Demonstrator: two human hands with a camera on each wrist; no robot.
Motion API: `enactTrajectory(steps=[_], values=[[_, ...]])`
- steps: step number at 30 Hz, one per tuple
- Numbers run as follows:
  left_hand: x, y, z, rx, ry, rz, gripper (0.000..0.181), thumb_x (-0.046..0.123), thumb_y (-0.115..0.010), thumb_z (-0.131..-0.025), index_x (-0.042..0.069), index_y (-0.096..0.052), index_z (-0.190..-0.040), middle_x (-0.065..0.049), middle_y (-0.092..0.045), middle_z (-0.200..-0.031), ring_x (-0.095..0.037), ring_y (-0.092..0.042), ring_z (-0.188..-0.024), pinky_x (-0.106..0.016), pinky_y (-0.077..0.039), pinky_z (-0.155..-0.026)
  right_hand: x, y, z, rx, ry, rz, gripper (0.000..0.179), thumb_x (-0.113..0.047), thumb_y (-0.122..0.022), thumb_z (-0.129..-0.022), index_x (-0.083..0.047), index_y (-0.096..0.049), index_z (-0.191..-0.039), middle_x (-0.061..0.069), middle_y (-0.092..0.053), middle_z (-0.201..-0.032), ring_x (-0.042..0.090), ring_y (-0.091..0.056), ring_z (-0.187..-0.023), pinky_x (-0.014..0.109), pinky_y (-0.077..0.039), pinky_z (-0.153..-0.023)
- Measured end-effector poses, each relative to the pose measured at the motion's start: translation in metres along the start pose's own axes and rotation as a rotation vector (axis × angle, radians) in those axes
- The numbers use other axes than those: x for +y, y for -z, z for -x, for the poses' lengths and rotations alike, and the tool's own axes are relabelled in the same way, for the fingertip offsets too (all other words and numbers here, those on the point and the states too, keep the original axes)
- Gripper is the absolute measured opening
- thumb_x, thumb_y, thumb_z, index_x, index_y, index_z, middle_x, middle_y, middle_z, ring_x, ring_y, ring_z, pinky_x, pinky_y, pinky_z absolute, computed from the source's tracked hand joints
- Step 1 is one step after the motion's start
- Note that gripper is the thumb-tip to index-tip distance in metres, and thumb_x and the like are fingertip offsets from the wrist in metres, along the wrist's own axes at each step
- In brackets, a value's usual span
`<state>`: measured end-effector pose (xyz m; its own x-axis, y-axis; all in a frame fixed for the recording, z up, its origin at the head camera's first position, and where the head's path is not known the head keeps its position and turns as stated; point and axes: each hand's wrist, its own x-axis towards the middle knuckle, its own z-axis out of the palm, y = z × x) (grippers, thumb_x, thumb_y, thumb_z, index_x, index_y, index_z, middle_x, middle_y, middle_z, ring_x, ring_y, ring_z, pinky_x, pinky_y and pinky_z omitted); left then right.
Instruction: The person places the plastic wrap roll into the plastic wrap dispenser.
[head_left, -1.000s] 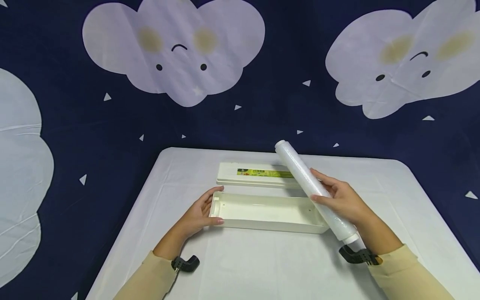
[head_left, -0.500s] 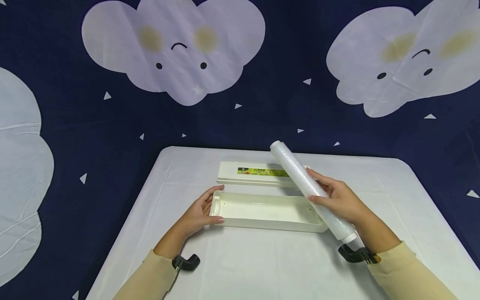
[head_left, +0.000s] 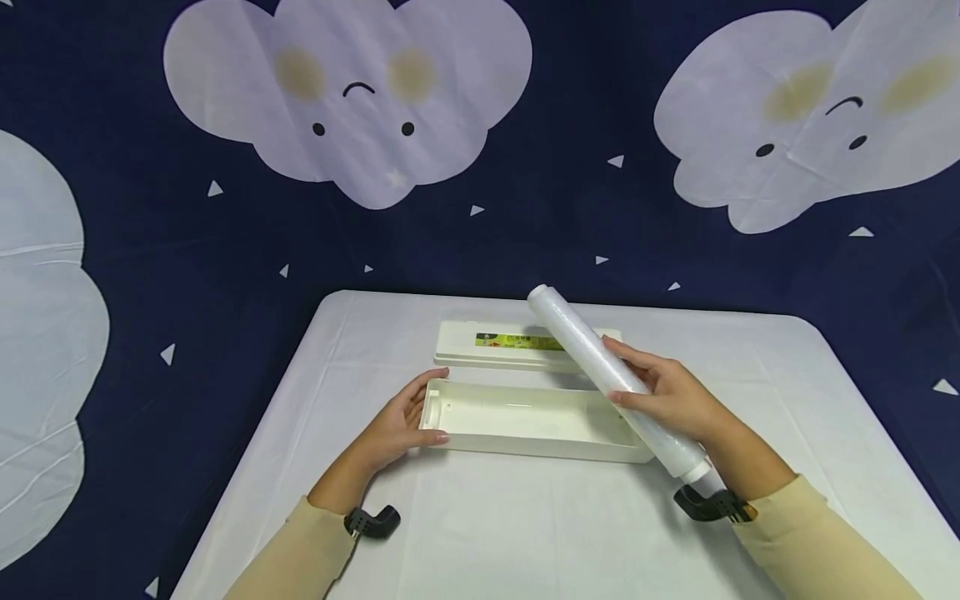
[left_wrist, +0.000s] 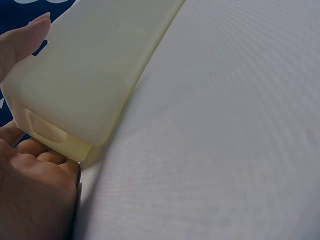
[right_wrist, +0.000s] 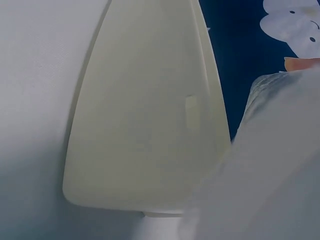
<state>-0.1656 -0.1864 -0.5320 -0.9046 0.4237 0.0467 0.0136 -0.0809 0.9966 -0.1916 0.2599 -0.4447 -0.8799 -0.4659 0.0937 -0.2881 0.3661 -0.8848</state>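
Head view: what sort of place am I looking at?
Probably an indoor tabletop recording setup, though I can't see the wider room. The signs: a white-surfaced table, a creased navy cloud-print backdrop behind it, and a black device worn at the left wrist.

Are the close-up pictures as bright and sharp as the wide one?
No. Head view: bright, fairly crisp, with soft shadows on the table; left wrist view: dimmer, faint fine lines patterning the table; right wrist view: dim and greyish, the wrap roll blurred at lower right, the box's edge clearer.
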Motion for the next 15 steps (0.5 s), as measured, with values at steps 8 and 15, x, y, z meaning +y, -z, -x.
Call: enactTrajectory(steps=[8,15], values=[[0.0009,-0.0002,-0.0002,-0.008,-0.001,0.015,0.106,-0.019,-0.084,-0.076,0.014,-0.035,-0.164,-0.025,-0.038,-0.159,-0.041,-0.039,-0.145,-0.037,-0.043,-0.113,-0.0035,-0.0026,-0.0007,-0.019,-0.022,0.002,0.08,-0.008,-0.083,-0.092,-0.012,-0.044,-0.162,0.014,-0.043,-0.161,0.036,-0.054,-0.126,0.028,-0.058,-0.087],[0.0015,-0.0006,0.0002,-0.004,0.0,0.013,0.106,-0.018,-0.085,-0.076,0.013,-0.035,-0.164,-0.024,-0.037,-0.161,-0.04,-0.039,-0.146,-0.038,-0.042,-0.114,-0.0041,-0.0074,-0.0021,-0.052,0.012,-0.01,0.08,-0.007,-0.083,-0.092,-0.012,-0.043,-0.162,0.009,-0.041,-0.164,0.032,-0.056,-0.124,0.032,-0.06,-0.085]])
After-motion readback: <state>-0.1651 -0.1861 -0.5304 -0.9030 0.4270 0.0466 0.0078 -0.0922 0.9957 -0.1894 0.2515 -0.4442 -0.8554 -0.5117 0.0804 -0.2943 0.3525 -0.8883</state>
